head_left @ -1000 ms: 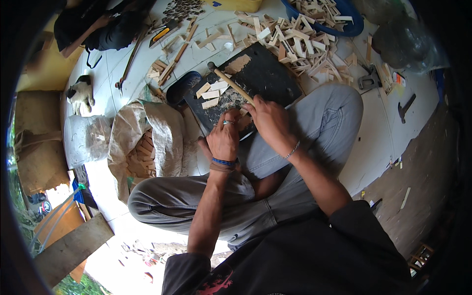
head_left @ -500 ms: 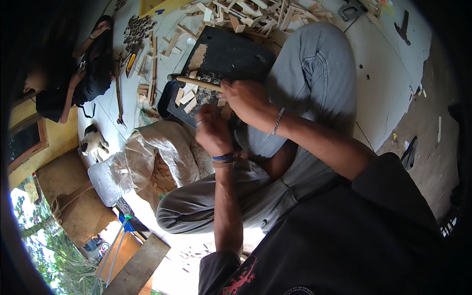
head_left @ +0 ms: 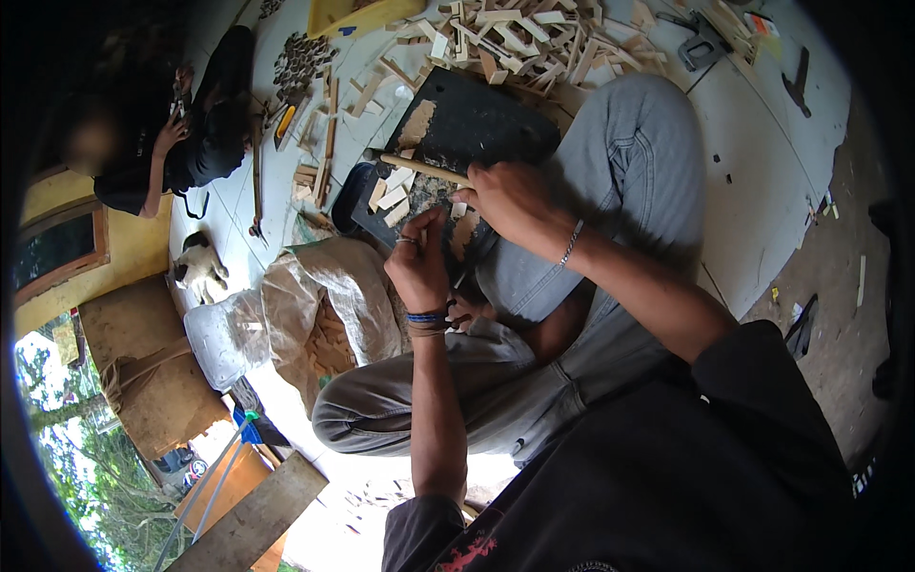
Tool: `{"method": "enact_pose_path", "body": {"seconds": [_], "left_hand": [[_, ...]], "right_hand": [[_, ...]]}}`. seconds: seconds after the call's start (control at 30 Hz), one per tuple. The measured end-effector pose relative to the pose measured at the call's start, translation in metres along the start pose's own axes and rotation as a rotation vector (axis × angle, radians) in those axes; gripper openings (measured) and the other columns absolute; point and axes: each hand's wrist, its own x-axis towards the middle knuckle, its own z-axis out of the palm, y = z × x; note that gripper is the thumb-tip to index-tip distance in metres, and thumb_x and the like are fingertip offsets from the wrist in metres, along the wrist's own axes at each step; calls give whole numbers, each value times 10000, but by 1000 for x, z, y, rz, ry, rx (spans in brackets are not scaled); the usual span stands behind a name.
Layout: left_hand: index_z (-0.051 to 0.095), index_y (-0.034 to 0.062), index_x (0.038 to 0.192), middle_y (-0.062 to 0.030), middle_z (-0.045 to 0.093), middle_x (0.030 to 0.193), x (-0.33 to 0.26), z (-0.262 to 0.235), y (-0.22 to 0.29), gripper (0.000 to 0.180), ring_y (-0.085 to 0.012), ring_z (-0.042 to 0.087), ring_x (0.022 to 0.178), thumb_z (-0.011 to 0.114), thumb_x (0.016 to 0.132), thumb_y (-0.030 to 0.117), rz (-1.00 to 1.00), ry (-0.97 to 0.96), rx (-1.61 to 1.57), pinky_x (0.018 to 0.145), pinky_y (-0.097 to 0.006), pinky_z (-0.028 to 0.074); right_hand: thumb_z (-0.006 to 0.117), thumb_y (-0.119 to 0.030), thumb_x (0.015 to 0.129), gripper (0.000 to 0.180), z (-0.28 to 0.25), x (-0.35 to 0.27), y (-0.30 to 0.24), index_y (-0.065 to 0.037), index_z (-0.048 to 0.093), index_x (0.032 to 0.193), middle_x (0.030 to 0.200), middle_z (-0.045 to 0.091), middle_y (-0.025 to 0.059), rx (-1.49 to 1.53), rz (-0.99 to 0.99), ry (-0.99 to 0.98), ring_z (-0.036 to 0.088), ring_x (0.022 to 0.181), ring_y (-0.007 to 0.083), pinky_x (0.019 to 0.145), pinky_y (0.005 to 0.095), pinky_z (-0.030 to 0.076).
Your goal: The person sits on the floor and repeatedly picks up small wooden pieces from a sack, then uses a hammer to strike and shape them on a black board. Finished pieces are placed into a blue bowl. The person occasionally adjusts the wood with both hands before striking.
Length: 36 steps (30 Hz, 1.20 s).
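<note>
My right hand (head_left: 510,195) is closed round the wooden handle of a hammer (head_left: 419,169). The hammer lies almost level over a black board (head_left: 477,119), its dark head toward the left. Lower on the same board, my left hand (head_left: 419,267) has its fingers pinched together close to the surface; what they hold is too small to make out. Several short pale wood pieces (head_left: 393,198) lie on the board left of my hands. A worn tan patch (head_left: 416,124) marks its upper left part.
A large heap of wood pieces (head_left: 515,38) lies beyond the board. Left are a dark blue tray (head_left: 348,195), a yellow cutter (head_left: 285,124) and an open sack (head_left: 357,272) of wood pieces. A cat (head_left: 200,269) lies near another person (head_left: 167,143). A staple gun (head_left: 703,46) is far right.
The whole view has shifted a little. My left fingers have come up into a clearer pinch beside the right hand. The hammer stays in my right hand, with its head still leftward.
</note>
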Motion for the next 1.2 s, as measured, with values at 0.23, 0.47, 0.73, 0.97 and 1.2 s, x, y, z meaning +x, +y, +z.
{"method": "enact_pose_path", "body": {"seconds": [0.23,0.47,0.73,0.97,1.2], "left_hand": [[725,37,1065,-29,739,897,1,0,-5,120,-64,621,806,747,971,108,-282,-55,-229,749,-250,512],[731,29,1058,-66,761,897,3,10,2,137,-76,653,823,754,964,125,-159,-23,-234,776,-263,526],[748,53,1067,-85,769,878,1,7,12,127,-74,672,790,746,965,130,-160,-49,-57,729,-273,536],[737,82,1072,-114,770,884,1,7,9,115,-166,747,796,730,958,90,-33,-52,-40,715,-301,554],[712,81,1054,-130,771,1035,-3,9,-1,167,-292,764,958,693,921,-19,195,-52,53,818,-358,587]], "right_hand": [[656,-389,997,388,-2,-2,-4,-9,632,927,706,683,197,-6,68,-44,703,713,399,622,494,543],[648,-387,1002,364,-1,-5,-3,-28,625,947,713,689,186,-20,49,-6,703,708,394,621,496,549],[647,-387,1002,362,-1,-5,-3,-30,623,944,715,686,176,-20,57,-4,702,705,384,611,484,548],[651,-395,1000,368,0,-5,-2,-34,620,938,714,683,171,-9,47,13,697,694,383,604,483,543],[664,-369,991,340,1,-6,-2,-43,631,900,712,697,168,-20,29,23,719,705,356,617,467,563]]}}
